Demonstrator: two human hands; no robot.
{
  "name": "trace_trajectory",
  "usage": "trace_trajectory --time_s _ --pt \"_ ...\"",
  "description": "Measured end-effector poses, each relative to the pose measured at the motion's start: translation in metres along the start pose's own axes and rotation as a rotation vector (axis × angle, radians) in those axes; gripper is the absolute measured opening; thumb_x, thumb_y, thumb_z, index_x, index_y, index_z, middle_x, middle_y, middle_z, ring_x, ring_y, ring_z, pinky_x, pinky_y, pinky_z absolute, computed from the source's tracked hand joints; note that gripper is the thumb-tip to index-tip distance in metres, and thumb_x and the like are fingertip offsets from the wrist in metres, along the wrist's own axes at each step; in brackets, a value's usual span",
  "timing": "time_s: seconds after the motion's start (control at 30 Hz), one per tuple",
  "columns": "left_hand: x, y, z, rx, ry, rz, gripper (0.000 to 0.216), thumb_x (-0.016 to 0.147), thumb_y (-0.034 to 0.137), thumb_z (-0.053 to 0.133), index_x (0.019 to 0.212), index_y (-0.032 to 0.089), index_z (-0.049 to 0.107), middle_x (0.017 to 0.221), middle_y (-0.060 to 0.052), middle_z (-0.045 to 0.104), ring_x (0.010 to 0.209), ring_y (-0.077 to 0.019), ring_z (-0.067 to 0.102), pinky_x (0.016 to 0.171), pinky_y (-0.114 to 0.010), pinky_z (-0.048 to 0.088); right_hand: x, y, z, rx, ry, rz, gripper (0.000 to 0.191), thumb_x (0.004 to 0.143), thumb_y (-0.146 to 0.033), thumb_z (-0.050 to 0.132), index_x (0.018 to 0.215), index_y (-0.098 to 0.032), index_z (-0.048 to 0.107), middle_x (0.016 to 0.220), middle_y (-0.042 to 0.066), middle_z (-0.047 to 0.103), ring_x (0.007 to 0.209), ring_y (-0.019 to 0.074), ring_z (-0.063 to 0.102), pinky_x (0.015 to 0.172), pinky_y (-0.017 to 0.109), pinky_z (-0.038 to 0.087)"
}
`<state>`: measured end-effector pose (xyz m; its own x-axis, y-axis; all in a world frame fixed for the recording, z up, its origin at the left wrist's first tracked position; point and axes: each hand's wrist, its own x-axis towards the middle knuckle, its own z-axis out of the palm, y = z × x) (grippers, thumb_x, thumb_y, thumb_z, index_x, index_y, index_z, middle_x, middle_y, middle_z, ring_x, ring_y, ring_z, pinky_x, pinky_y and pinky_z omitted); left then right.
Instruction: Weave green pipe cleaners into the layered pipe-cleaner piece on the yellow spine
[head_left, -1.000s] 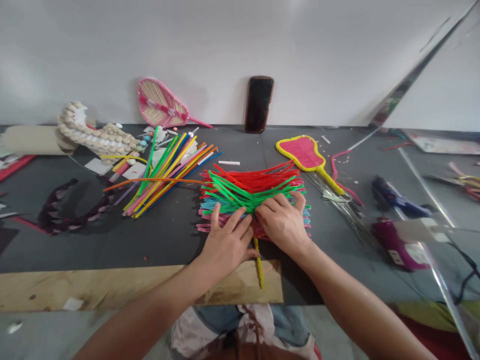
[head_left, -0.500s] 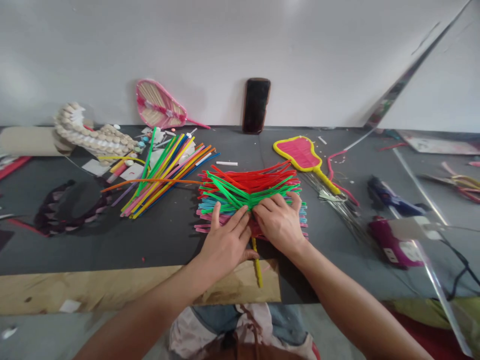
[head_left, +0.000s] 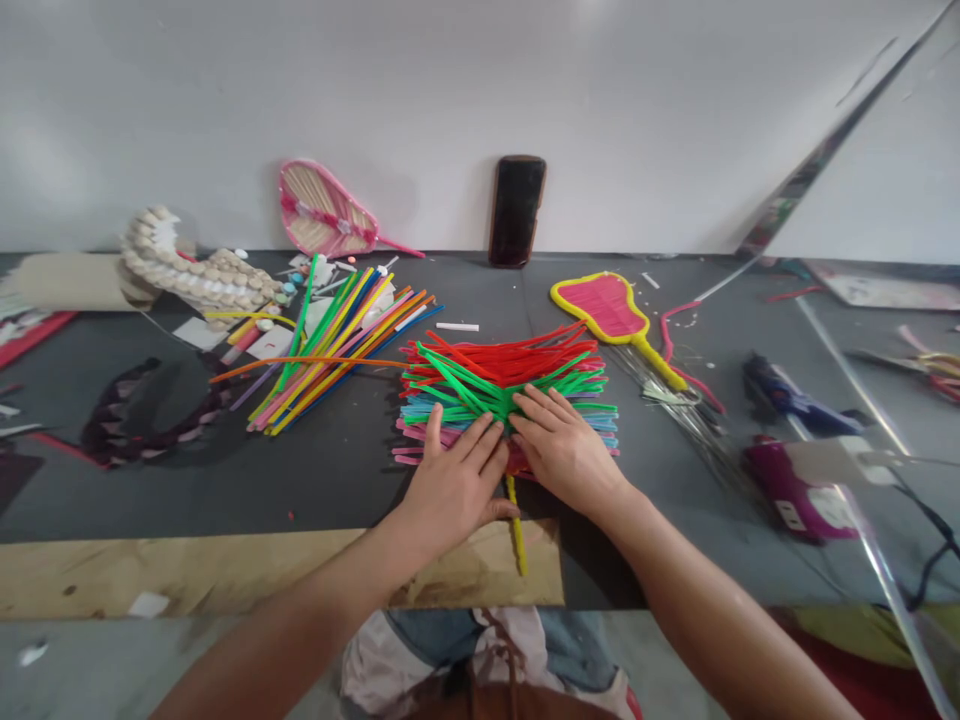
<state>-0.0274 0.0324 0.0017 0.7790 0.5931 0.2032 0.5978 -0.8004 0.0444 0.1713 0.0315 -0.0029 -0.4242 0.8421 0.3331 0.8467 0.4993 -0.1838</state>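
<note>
Rows of bent pipe cleaners [head_left: 506, 362] in red, green, blue and pink lie across a piece with a yellow wrapped handle [head_left: 517, 545]. My left hand [head_left: 454, 480] rests on their lower left part, fingers stretched out and thumb out beside the handle. Flat on the right half lies my right hand [head_left: 566, 445], its fingertips on the green pipe cleaners near the centre line. Both hands hide the lower middle of the piece. An orange pipe cleaner [head_left: 315, 360] reaches from its left edge toward a loose bundle.
Loose pipe cleaners [head_left: 337, 350] are heaped at left, beside a dark headband [head_left: 157, 440]. Behind stand a pink fan [head_left: 326, 215] and a phone [head_left: 517, 212] against the wall. A yellow-edged fan [head_left: 607, 305], wires [head_left: 694, 430] and a purple glue gun [head_left: 799, 490] lie at right.
My right hand has flattened, its fingers straightening and its thumb no longer sticking up at the right. The left hand stays in place on the pipe cleaners. The view has shifted slightly.
</note>
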Motion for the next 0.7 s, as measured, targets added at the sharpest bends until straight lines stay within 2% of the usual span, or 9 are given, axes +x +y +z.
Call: trace_trajectory --time_s 0.13,0.27,0.33,0.4,0.47,0.57,0.63,0.7 --pt "0.0 0.0 0.002 0.01 0.011 0.014 0.059 0.091 0.06 0.047 0.126 0.015 0.06 0.139 -0.016 0.056 0.134 -0.0288 0.047 0.118 -0.066 -0.001 0.0 0.006 0.005 0.077 -0.038 0.028 0.03 0.096 -0.021 0.046 0.112 -0.015 0.07 0.128 0.012 0.065 0.125 0.0258 0.056 0.109 0.046 0.044" --pt "-0.002 0.004 -0.006 0.065 0.025 0.033 0.06 0.093 0.059 0.044 0.127 0.011 0.059 0.139 -0.017 0.056 0.134 -0.0282 0.048 0.119 -0.064 0.001 0.0 0.009 -0.004 0.162 0.07 0.046 0.033 0.096 -0.019 0.042 0.115 -0.016 0.068 0.127 0.012 0.066 0.127 0.0217 0.056 0.111 0.042 0.042" --pt "0.0 0.006 -0.017 0.103 0.031 0.053 0.052 0.096 0.05 0.044 0.129 0.011 0.057 0.14 -0.017 0.055 0.136 -0.0278 0.046 0.12 -0.064 0.004 0.002 0.009 -0.013 0.149 0.122 0.062 0.038 0.094 -0.014 0.039 0.12 -0.015 0.065 0.131 0.012 0.063 0.132 0.0213 0.05 0.112 0.043 0.041" --pt "0.009 0.007 -0.029 0.152 0.044 0.078 0.042 0.099 0.034 0.043 0.132 0.012 0.055 0.143 -0.017 0.052 0.139 -0.0272 0.042 0.12 -0.064 0.009 0.009 0.009 -0.024 0.08 0.136 0.087 0.044 0.09 -0.01 0.037 0.127 -0.013 0.061 0.138 0.013 0.058 0.138 0.0234 0.043 0.114 0.045 0.038" --pt "0.024 0.003 -0.037 0.201 0.056 0.089 0.039 0.098 0.019 0.039 0.132 0.01 0.056 0.144 -0.017 0.051 0.14 -0.0277 0.04 0.119 -0.064 0.013 0.02 0.009 -0.03 -0.004 0.102 0.12 0.048 0.088 -0.009 0.037 0.132 -0.009 0.057 0.143 0.015 0.053 0.142 0.0264 0.037 0.115 0.047 0.034" --pt "0.053 -0.013 -0.035 0.233 0.035 0.04 0.041 0.096 0.012 0.034 0.128 0.007 0.059 0.141 -0.019 0.053 0.14 -0.0285 0.04 0.119 -0.063 0.016 0.038 0.01 -0.028 -0.089 -0.01 0.161 0.051 0.089 -0.01 0.036 0.138 -0.005 0.052 0.147 0.016 0.048 0.143 0.0289 0.033 0.117 0.047 0.028" --pt "0.067 -0.027 -0.027 0.207 -0.001 -0.012 0.042 0.097 0.015 0.033 0.132 0.01 0.057 0.143 -0.017 0.052 0.141 -0.0269 0.039 0.119 -0.061 0.016 0.045 0.011 -0.018 -0.124 -0.084 0.205 0.051 0.092 -0.014 0.037 0.141 -0.006 0.048 0.148 0.017 0.046 0.144 0.0296 0.032 0.117 0.049 0.026" --pt "0.074 -0.04 -0.016 0.162 -0.038 -0.089 0.043 0.099 0.025 0.035 0.135 0.013 0.054 0.146 -0.017 0.048 0.142 -0.0276 0.037 0.119 -0.062 0.016 0.044 0.014 -0.006 -0.153 -0.117 0.273 0.051 0.096 -0.024 0.038 0.143 -0.006 0.046 0.15 0.018 0.043 0.144 0.0314 0.031 0.116 0.053 0.026"
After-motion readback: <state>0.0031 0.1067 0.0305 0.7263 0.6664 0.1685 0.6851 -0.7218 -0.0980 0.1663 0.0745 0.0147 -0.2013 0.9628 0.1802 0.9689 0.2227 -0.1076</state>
